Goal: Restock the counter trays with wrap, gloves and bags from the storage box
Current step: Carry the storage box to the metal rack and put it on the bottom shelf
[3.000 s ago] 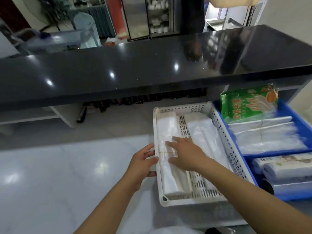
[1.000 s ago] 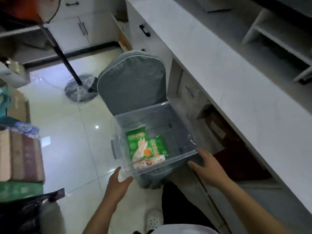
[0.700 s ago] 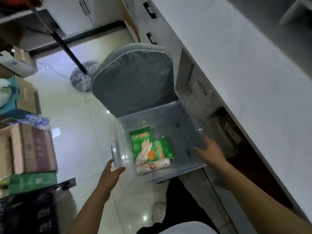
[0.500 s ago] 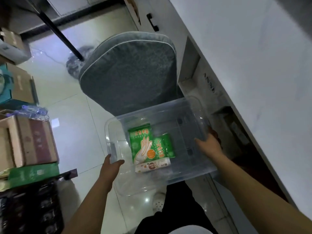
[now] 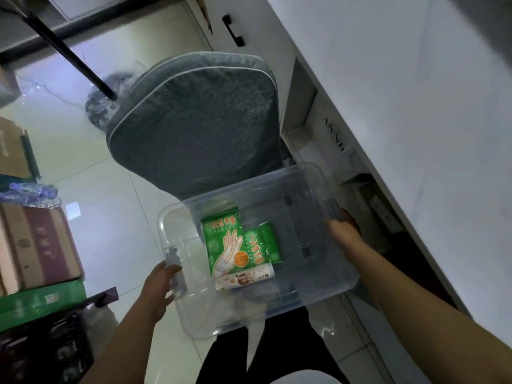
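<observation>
I hold a clear plastic storage box [image 5: 313,275] in the air in front of my legs. My left hand [image 5: 159,289] grips its left handle and my right hand [image 5: 343,231] grips its right rim. On the box floor lie two green packs of disposable gloves, a larger glove pack [image 5: 223,242] and a smaller glove pack [image 5: 264,245] beside it. A white roll of wrap [image 5: 245,278] lies just below the packs.
A grey cushioned chair [image 5: 199,120] stands right behind the box. A white counter [image 5: 415,92] runs along the right, with open shelves under it. Stacked cardboard boxes [image 5: 36,250] and a green carton sit at the left on the tiled floor. A black pole slants at top left.
Three seconds ago both hands were in the white counter tray. Since then I have turned to the storage box, gripped both its sides and lifted it off the chair toward me.
</observation>
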A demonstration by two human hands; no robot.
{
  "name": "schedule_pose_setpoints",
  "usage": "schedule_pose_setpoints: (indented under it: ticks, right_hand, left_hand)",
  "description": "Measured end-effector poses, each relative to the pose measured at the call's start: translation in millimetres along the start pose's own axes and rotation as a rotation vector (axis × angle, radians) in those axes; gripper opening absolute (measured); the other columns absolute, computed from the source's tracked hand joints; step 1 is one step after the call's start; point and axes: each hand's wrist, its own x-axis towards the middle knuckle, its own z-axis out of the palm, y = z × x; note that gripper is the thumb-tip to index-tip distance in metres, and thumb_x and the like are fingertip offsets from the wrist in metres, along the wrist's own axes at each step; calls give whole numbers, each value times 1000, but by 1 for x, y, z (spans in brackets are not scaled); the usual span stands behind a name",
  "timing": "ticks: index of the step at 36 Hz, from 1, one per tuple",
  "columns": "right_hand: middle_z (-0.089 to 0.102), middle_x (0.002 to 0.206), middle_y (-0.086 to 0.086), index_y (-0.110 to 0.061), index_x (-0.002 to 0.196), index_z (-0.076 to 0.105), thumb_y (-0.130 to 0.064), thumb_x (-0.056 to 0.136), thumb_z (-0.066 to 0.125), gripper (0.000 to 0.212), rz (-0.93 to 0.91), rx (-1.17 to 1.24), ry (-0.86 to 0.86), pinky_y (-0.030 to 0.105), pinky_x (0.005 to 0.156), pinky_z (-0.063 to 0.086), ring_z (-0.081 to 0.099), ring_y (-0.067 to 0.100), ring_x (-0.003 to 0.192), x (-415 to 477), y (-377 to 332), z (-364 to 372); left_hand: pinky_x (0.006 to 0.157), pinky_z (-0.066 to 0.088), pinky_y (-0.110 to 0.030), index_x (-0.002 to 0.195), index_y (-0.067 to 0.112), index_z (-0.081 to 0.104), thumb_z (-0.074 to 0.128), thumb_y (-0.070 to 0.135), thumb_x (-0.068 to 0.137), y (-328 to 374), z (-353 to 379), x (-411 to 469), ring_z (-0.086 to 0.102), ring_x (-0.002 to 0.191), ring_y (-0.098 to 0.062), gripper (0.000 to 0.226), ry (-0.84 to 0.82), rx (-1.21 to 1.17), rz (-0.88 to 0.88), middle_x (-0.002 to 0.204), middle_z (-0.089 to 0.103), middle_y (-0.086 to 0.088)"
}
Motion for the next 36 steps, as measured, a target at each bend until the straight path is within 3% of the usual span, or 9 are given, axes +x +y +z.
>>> schedule_pose_setpoints:
  ticks: [4,7,12,15,19,28,31,35,36]
  right_hand:
    - [66,100,0,-24,118,60,-31,81,63,38,-51,147,20,35,74,55,65,26,89,-28,16,-9]
    - [70,103,10,-13,111,67,-26,81,69,33,-56,230,52,39,76,57,67,29,88,-52,33,-15]
    - [67,103,9,-17,109,69,-41,86,66,33,-40,368,112,35,64,52,65,27,87,-119,74,-14]
    - [67,102,8,-18,105,70,-45,85,66,34,-10,531,157,32,59,49,66,26,87,-170,103,-14]
    - [73,89,4,-20,96,74,-60,79,65,44,67,665,206,33,65,49,67,25,80,-245,156,-14]
    - [65,86,11,-10,104,66,-52,91,54,46,155,1037,382,36,71,49,60,28,74,-394,312,-13]
    - [64,69,8,-11,92,67,-54,87,59,44,218,1138,463,29,55,52,59,23,59,-441,365,-14]
    - [64,91,13,-10,100,67,-57,79,65,52,303,1267,572,36,75,48,59,29,84,-494,446,-10]
    - [67,96,15,-7,103,68,-58,77,66,57,321,1294,603,38,77,49,62,31,89,-506,466,-8]
  left_hand:
    - [70,48,-33,126,19,60,58,15,92,-3,-19,-8,59,89,-23,35,-39,21,40,98,60,-4]
    - [72,47,-35,120,19,59,56,19,95,-6,-37,-15,58,89,-25,26,-82,29,79,100,60,-5]
    - [69,48,-35,97,20,64,56,25,95,2,-63,-20,58,83,-27,9,-203,109,146,100,61,-8]
    - [70,49,-35,96,20,64,56,24,95,13,-67,-22,58,82,-27,9,-278,188,214,99,61,-9]
    - [75,51,-38,104,22,63,55,27,94,26,-59,-33,61,90,-30,14,-371,316,323,101,64,-9]
    - [66,45,-34,100,13,65,60,30,91,21,34,-109,56,76,-26,21,-597,736,480,87,60,-9]
    - [64,47,-33,104,10,64,60,30,91,-2,83,-153,58,73,-26,24,-698,893,508,83,62,-11]
    - [38,43,-21,94,5,62,58,24,91,-52,140,-220,55,38,-16,19,-788,1125,524,47,60,-5]
    - [40,45,-21,96,5,61,59,24,90,-67,152,-236,56,40,-16,20,-809,1181,538,49,62,-5]
